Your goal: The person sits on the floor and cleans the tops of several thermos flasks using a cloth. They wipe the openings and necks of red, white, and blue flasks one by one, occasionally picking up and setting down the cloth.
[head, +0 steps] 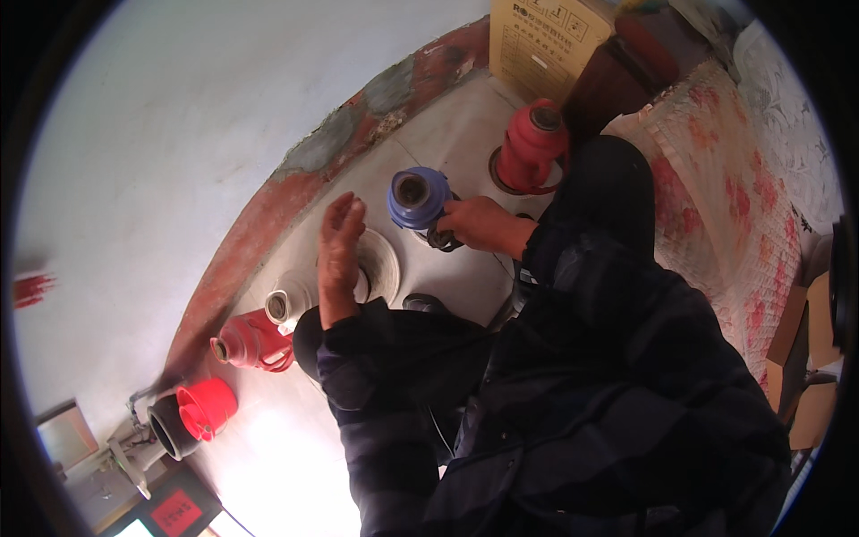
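A blue vacuum flask [417, 201] stands upright on the tiled floor, its round mouth facing up. At its lower right side, my right hand [480, 225] has its fingers closed around a dark, loop-like part [444, 238]; whether this is the flask's handle is unclear. My left hand [340, 252] is raised to the left of the flask, fingers loosely bent and holding nothing visible. Behind that hand lies a pale round basin or dish [384, 268], partly hidden. A red vacuum flask [527, 151] stands in a round base at the upper right.
Near my left knee are a white flask [288, 302] and another red flask [251, 341]. Beyond them sit a red bucket [213, 403] and a dark pot [168, 426]. A cardboard box [547, 50] stands by the wall; a floral cover [725, 201] hangs at right.
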A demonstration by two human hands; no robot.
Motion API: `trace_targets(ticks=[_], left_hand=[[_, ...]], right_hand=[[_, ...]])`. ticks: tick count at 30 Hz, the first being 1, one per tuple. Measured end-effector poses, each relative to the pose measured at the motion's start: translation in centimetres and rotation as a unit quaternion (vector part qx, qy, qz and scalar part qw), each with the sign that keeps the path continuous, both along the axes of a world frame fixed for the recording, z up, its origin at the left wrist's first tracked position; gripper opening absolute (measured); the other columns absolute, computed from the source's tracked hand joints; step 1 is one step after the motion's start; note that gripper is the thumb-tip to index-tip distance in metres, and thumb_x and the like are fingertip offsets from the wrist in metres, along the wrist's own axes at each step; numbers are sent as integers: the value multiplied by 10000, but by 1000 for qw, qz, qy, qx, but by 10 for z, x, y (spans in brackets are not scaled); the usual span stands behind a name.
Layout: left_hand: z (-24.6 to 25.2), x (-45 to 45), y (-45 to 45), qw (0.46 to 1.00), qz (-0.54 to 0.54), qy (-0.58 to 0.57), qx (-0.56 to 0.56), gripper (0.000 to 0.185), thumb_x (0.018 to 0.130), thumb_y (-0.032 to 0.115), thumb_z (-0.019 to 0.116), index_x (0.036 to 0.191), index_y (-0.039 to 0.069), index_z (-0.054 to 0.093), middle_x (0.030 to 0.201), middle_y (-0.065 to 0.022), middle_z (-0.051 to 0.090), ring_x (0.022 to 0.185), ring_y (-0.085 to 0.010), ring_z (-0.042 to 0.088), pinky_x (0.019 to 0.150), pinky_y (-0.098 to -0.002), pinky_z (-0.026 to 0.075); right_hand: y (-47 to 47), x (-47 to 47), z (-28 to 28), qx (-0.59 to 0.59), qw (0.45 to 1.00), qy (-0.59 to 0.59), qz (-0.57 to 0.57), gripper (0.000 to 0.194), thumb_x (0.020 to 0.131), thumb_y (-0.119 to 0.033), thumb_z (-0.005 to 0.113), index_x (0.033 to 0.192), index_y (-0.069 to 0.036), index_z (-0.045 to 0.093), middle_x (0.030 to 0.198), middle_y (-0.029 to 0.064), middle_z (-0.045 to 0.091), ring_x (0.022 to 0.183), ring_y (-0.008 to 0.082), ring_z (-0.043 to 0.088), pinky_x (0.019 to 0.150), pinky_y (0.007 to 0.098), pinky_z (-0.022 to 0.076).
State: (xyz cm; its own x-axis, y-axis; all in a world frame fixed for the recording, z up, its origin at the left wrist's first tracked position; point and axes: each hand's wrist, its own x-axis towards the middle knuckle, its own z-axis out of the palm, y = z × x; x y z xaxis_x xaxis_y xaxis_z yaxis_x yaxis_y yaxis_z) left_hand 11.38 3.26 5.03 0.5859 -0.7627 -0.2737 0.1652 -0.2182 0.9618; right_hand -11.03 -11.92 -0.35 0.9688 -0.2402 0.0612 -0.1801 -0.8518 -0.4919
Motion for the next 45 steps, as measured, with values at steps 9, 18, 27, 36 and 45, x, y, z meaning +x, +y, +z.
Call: trace_targets(ticks=[9, 18, 27, 36, 45], left_hand=[[-49, -37, -24, 947, -154, -241, 147, 823, 771, 277, 831, 1424, -6, 419, 1426, -222, 496, 1308, -353, 480, 1074, -444, 396], [-71, -34, -29, 930, -102, -321, 150, 796, 745, 291, 848, 1367, -30, 468, 1284, -243, 589, 1224, -348, 558, 1049, -444, 423], [-60, -43, -31, 925, -95, -335, 154, 866, 725, 313, 856, 1421, -5, 451, 1341, -264, 535, 1260, -408, 528, 1043, -460, 430], [-63, -40, -34, 927, -99, -330, 148, 874, 701, 294, 873, 1418, 16, 460, 1304, -262, 548, 1231, -401, 547, 1015, -466, 446], [-57, -44, -40, 918, -116, -343, 161, 872, 673, 294, 884, 1389, 26, 465, 1300, -230, 555, 1186, -409, 569, 976, -480, 476]], right_hand=[[-21, -15, 4, 80, 990, -114, -32, 205, 789, -87, 634, 937, -173, 748, 935, 109, 659, 859, 338, 683, 728, 441, 555], [0, -5, -19, 42, 999, -26, 0, 248, 731, -41, 679, 956, -137, 717, 971, 70, 639, 863, 304, 675, 700, 418, 555], [-7, -15, -3, 48, 997, -51, -34, 195, 786, -46, 619, 931, -119, 729, 904, 85, 651, 882, 317, 677, 737, 421, 554], [-4, -9, 6, 26, 992, -122, -17, 155, 808, -57, 605, 892, -127, 715, 885, 64, 624, 816, 293, 672, 685, 416, 554], [-14, -19, -17, 52, 996, -9, -78, 193, 773, -96, 649, 951, -112, 721, 957, 108, 676, 867, 322, 682, 710, 440, 551]])
